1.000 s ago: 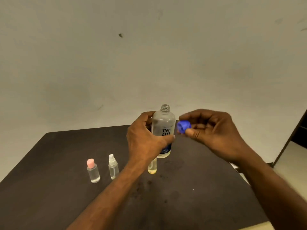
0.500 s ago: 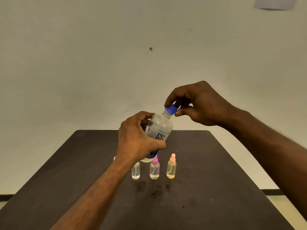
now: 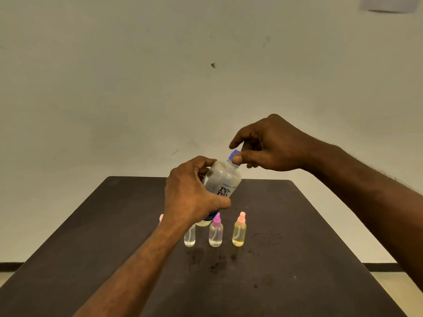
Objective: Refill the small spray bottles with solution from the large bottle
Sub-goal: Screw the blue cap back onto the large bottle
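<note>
Dark surface [image 3: 320, 259] before plain pale wall. Left hand [image 3: 192, 197] wraps tilted large bottle [image 3: 223, 181], lifted above surface's middle. Right hand [image 3: 267, 147] pinches blue cap [image 3: 234, 156] on neck. Small spray bottles [image 3: 215, 233] stand in row beneath. Steady body, turn cap squarely, avoid cross-threading.

We cannot name the kind of place with any certainty: it is a plain, sparsely furnished room. We see a bare off-white wall [image 3: 137, 88] with a few scuffs, a dark skirting strip [image 3: 11, 266] along its foot, pale floor tiles [image 3: 393, 287], and a dark brown surface [image 3: 91, 248] pushed towards the wall. A pale sheet [image 3: 389, 4] hangs high on it.
</note>
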